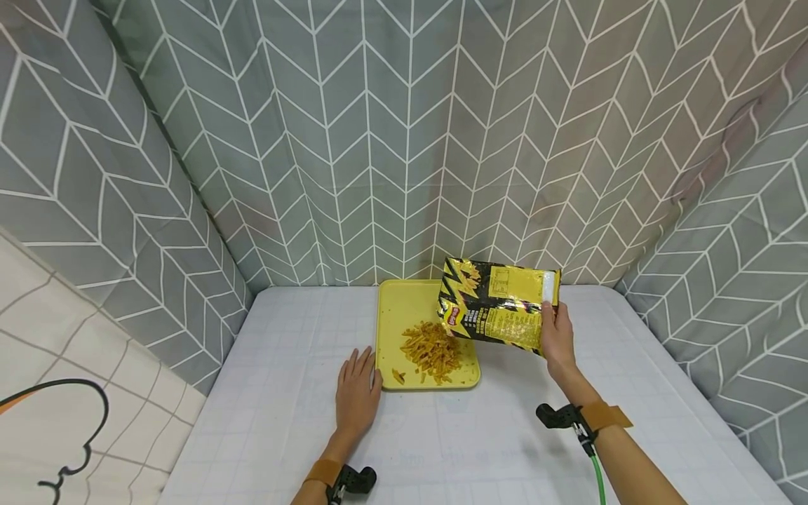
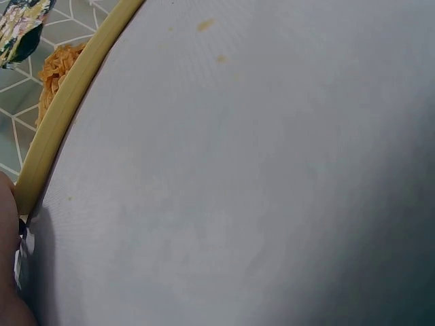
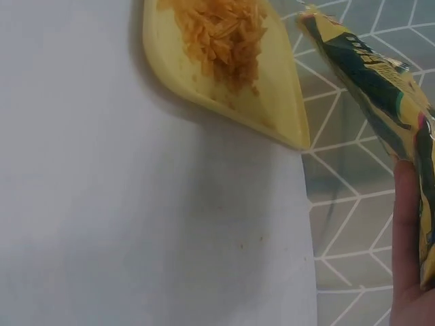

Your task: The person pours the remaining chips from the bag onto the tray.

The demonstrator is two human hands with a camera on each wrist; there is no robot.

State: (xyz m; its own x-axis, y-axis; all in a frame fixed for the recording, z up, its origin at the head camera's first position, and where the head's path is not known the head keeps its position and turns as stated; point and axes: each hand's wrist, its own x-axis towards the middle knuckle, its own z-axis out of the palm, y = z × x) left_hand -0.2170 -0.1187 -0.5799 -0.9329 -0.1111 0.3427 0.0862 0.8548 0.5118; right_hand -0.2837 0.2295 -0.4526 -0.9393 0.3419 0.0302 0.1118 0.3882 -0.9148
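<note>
Now, from the left: the left grip [image 1: 357,398] is laid on the tabletop [image 1: 271,393], fingers fairly straight, nothing held, its thumb side set against the tray's near left edge. Light, firm contact is best kept there, so the yellow tray [image 1: 394,308] is not nudged askew. On it, snack strips [image 1: 429,351] are heaped toward the near side, one small cluster [image 1: 398,376] lying apart. Over the tray's right side, the black-and-yellow bag [image 1: 495,301] is held up, its left end apparently dipped toward the heap; how full it is cannot be told. That end is best kept inside the rim, crumbs [image 2: 206,25] being visible on the tabletop. And farthest right, the bag's other end is pinched by the right grip [image 1: 558,338]; gentle, steady shakes seem called for.
</note>
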